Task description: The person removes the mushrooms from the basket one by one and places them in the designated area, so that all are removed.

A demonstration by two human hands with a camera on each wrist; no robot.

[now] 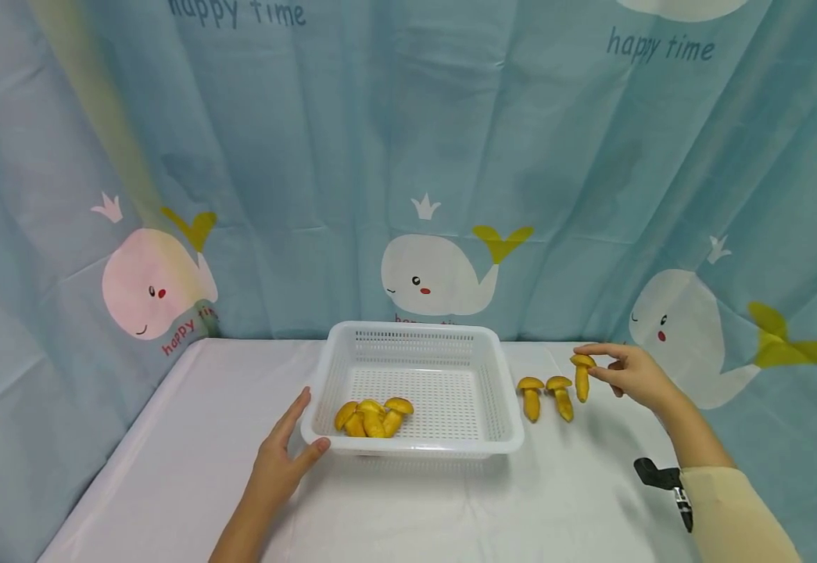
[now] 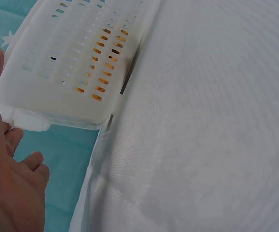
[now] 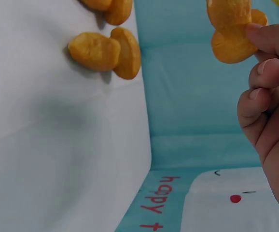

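Note:
My right hand (image 1: pixel 632 375) pinches a yellow toy mushroom (image 1: pixel 582 381) between thumb and fingers, with its cap up and stem pointing down. In the right wrist view this mushroom (image 3: pixel 232 42) is raised off the table, its top cut off by the frame. Two similar mushrooms, one nearer the basket (image 1: pixel 531 403) and one beside the hand (image 1: pixel 561 400), lie on the table. My left hand (image 1: pixel 276 465) rests at the left front corner of a white perforated basket (image 1: pixel 422 447), its fingers along the side and thumb at the front rim. Several mushrooms (image 1: pixel 374 420) cluster in the basket's front left.
A white cloth (image 1: pixel 394 516) covers the table. Behind it hangs a blue curtain (image 1: pixel 295 180) printed with whales. A black strap piece (image 1: pixel 656 475) sticks out by the right sleeve (image 1: pixel 732 508).

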